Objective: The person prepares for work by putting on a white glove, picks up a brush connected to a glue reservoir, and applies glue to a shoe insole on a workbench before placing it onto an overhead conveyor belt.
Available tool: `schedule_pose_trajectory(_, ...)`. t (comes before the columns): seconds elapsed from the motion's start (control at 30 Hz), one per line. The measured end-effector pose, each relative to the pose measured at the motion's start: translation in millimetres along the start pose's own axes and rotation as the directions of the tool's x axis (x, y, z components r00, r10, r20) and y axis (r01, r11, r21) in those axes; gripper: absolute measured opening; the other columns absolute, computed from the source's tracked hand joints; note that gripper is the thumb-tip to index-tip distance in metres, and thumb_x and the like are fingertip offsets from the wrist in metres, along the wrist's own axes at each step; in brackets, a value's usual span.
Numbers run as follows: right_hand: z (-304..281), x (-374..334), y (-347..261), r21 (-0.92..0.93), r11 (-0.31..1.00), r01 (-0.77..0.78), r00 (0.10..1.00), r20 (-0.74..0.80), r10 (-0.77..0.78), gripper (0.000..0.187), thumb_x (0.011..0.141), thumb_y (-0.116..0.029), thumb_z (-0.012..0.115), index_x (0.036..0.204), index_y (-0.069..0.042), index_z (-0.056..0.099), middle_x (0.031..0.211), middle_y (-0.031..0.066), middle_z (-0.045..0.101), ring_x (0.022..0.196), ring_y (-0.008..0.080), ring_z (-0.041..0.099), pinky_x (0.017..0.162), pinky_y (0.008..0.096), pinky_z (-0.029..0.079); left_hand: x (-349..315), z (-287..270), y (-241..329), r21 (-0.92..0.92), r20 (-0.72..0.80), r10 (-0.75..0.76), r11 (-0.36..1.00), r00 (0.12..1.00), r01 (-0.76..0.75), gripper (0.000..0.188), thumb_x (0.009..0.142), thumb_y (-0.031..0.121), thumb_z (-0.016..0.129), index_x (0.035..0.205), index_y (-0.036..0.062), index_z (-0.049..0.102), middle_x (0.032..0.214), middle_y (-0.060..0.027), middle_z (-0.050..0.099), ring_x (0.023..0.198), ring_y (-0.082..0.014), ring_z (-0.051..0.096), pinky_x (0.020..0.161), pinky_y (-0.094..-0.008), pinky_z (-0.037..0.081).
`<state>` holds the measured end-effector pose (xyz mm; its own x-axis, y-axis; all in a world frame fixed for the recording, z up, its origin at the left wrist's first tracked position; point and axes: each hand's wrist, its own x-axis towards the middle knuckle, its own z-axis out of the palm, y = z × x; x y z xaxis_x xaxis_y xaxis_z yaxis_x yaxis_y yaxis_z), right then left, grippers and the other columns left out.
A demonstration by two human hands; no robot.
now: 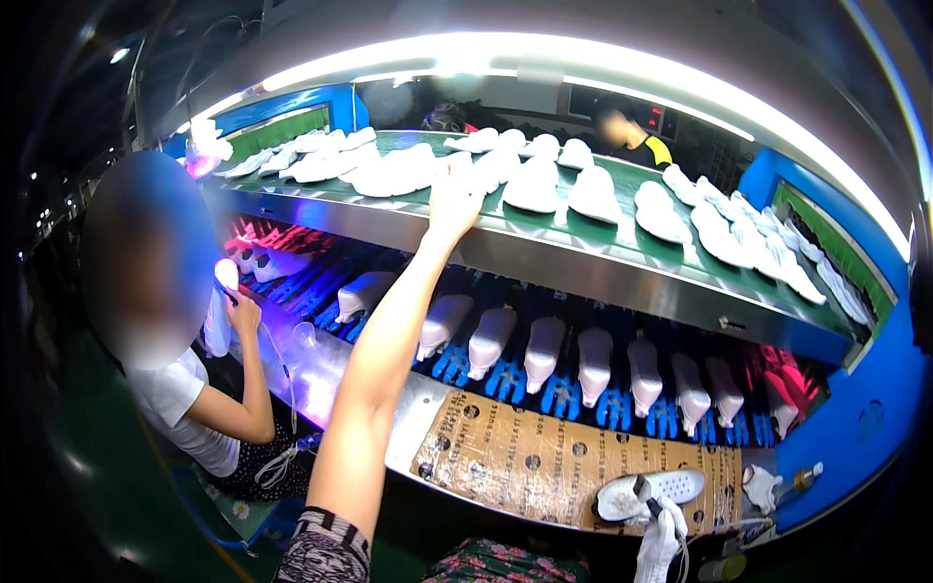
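My left arm stretches up to the upper green conveyor belt. There my left hand [455,202] is among white shoe soles [394,172]; glare washes out its fingers, so their grip is unclear. At the lower right, my right hand [659,544], in a white glove, is closed on a dark-handled brush [649,497] with a thin cord or tube beside it. The brush's head is over the inside of a white shoe sole [680,485], which lies on a cardboard-covered ledge [525,457]. Whether the bristles touch the sole is hard to tell.
Along the lower conveyor, white shoe uppers on lasts [542,352] stand in blue holders [561,396]. To the left sits a co-worker [199,413] holding a white shoe part [217,321]. A bottle [807,476] and a white cloth or glove [761,488] are at the ledge's right end.
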<state>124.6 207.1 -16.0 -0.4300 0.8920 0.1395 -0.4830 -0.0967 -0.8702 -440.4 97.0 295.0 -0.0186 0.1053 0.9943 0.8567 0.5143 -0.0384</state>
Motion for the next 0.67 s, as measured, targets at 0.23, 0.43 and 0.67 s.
schedule_pose_trajectory(0.23, 25.4, 12.2, -9.9, -0.097, 0.995, -0.035, 0.997, -0.071, 0.028, 0.014, 0.084, -0.007, 0.060, 0.097, 0.000, 0.057, 0.084, 0.0105, 0.063, 0.065, 0.0141, 0.058, 0.059, 0.0250, 0.047, 4.6, 1.5, -4.5, 0.101, 0.485, -0.474, 0.865, 0.735, 0.492, 0.043, 0.071, 0.032, 0.075, 0.101, 0.0061, 0.058, 0.103, -0.0226, 0.058, 0.101, -0.0385, 0.056, 0.086, -0.0452, 0.046)
schedule_pose_trajectory(0.43, 38.7, 5.8, -11.4, -0.137, 0.990, -0.008, 0.999, -0.037, 0.003, 0.014, 0.085, -0.005, 0.058, 0.098, -0.001, 0.057, 0.085, 0.0082, 0.063, 0.065, 0.0119, 0.058, 0.059, 0.0235, 0.045, -28.2, -60.0, 14.8, -0.349, 0.194, -0.311, 0.864, 0.930, 0.362, 0.030, 0.069, 0.016, 0.075, 0.088, 0.0029, 0.056, 0.107, -0.0200, 0.048, 0.101, -0.0365, 0.051, 0.088, -0.0420, 0.043)
schedule_pose_trajectory(0.67, 37.5, 4.1, -15.6, -0.129, 0.991, -0.019, 1.000, 0.003, 0.020, 0.014, 0.088, -0.008, 0.060, 0.101, -0.003, 0.061, 0.095, 0.0070, 0.063, 0.079, 0.0134, 0.061, 0.069, 0.0251, 0.050, -91.1, -143.3, 46.4, -0.439, -0.017, -0.561, 0.748, 0.828, 0.498, 0.022, 0.080, 0.021, 0.073, 0.077, 0.0038, 0.061, 0.110, -0.0167, 0.053, 0.103, -0.0290, 0.052, 0.089, -0.0373, 0.042)
